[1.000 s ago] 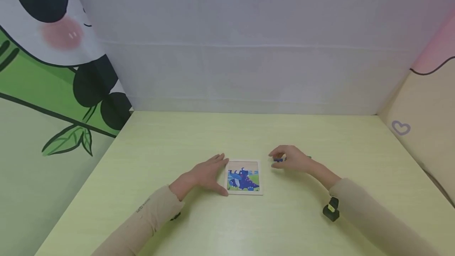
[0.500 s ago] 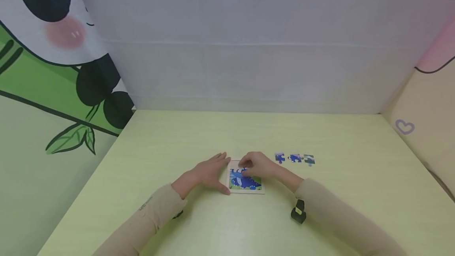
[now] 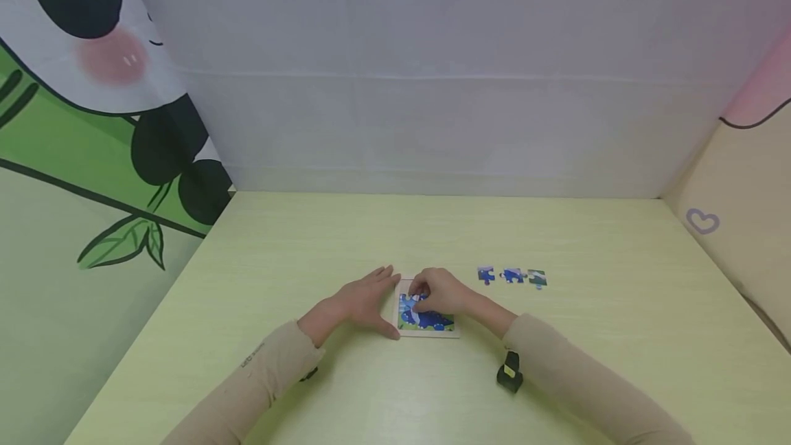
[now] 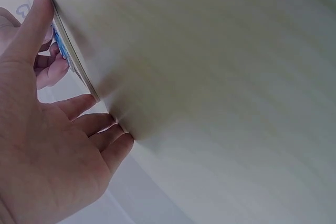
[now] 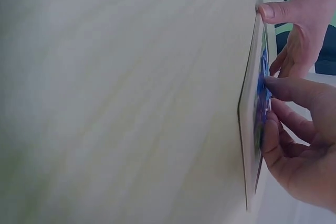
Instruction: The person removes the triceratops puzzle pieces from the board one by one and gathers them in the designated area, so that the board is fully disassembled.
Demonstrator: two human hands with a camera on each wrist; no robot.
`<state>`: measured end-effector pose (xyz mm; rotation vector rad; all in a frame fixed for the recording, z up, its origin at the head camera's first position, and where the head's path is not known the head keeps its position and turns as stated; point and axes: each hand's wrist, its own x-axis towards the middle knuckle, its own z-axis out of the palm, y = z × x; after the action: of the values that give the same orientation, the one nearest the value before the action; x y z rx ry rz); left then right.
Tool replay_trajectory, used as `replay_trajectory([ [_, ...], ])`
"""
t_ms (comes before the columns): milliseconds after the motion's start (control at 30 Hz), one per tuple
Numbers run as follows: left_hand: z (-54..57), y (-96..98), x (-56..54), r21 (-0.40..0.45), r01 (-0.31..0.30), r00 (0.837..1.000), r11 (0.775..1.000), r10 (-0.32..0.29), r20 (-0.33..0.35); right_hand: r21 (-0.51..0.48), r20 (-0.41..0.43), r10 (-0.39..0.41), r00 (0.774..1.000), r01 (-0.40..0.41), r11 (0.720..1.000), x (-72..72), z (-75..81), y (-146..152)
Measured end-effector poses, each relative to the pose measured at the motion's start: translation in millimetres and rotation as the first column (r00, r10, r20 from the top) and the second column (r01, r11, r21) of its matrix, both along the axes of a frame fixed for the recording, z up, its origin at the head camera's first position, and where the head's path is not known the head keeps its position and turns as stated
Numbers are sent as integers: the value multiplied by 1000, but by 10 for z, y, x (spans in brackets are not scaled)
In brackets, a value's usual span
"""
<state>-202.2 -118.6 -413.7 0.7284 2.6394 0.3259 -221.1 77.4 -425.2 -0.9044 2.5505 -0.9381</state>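
Note:
A small square jigsaw puzzle [image 3: 432, 322] with a blue dinosaur picture lies on the table in a pale wooden frame [image 3: 432, 336]. A pale strip without picture runs along its top. My left hand [image 3: 361, 301] rests at the frame's left side, fingers extended, thumb at the near corner. Over the picture's upper part, the thumb and curled fingers of my right hand [image 3: 445, 292] pinch a puzzle piece that they mostly hide. In the right wrist view, that hand's thumb [image 5: 286, 88] and fingertips touch the blue surface.
Three loose puzzle pieces [image 3: 512, 275] lie in a row right of the frame. The pale yellow table [image 3: 395, 390] ends at a white back wall [image 3: 432, 129]. Painted side panels [image 3: 154, 211] stand left and right.
My right hand has moved left from the loose pieces to the puzzle, uncovering those pieces. Since half a second ago it has shifted slightly further left. My left hand stays at the frame.

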Motion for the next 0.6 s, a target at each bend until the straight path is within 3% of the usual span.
replay_trajectory([
  [433, 23, -1, 9, 3, 0, 1000, 1000, 0, -1, -24, -38, -26, 999, 25, 999, 76, 46, 0],
  [600, 12, 0, 7, 1, -3, 1000, 1000, 3, -2, -54, -56, 2, 998, -5, 999, 80, 37, 7],
])
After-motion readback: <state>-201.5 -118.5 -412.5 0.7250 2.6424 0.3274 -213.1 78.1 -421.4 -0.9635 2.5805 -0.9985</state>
